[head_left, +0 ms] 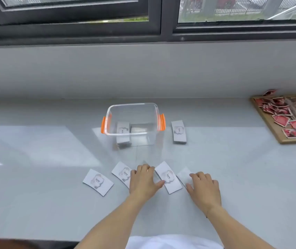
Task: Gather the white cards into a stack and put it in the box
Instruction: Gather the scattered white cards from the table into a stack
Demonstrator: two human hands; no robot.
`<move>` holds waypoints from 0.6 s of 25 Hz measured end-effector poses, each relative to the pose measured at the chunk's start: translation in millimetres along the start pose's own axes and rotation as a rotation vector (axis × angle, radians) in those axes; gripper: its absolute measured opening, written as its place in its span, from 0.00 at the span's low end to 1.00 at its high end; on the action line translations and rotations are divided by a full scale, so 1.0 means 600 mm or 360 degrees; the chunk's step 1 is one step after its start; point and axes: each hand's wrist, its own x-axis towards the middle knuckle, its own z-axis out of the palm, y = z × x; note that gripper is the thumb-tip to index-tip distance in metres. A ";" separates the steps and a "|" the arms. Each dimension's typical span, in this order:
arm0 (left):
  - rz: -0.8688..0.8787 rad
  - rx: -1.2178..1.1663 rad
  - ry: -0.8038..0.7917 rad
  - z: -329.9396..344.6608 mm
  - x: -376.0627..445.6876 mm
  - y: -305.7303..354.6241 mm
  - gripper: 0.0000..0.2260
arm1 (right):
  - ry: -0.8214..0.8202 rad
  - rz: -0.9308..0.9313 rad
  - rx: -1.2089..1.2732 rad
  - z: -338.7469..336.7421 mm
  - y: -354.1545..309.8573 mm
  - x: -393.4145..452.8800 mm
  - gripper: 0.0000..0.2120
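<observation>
- Currently gathering step, I'd judge: four white cards lie fanned near the worktop's front edge, not yet stacked.
- Left hand flat, fingers spread, between second and third card, touching both.
- Right hand flat, fingers loosely spread, on the rightmost card.
- Next move probably needs sliding cards together.
- Box mid-worktop, beyond hands; another stack just beside it.

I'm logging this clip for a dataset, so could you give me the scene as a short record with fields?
surface: grey table
box: clear, orange handles, a white card stack inside
loose cards: four in a row near the hands, leftmost
stack outside: right of the box
left hand: flat on the cards
right hand: on the rightmost card
tray: red cards, far right
</observation>
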 end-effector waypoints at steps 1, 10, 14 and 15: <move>-0.0010 0.0012 -0.0022 -0.005 0.012 0.006 0.29 | -0.0013 0.0005 -0.0036 -0.004 0.002 0.003 0.18; -0.0162 0.0084 -0.0214 -0.004 0.044 0.059 0.28 | -0.0265 0.0353 0.0400 -0.003 -0.008 0.014 0.22; -0.0186 0.0058 -0.0202 0.001 0.046 0.064 0.29 | -0.0355 0.0449 0.0567 -0.006 0.002 0.030 0.24; -0.0184 0.0033 -0.0207 0.001 0.049 0.063 0.29 | -0.0390 0.0502 0.0675 -0.008 0.007 0.035 0.23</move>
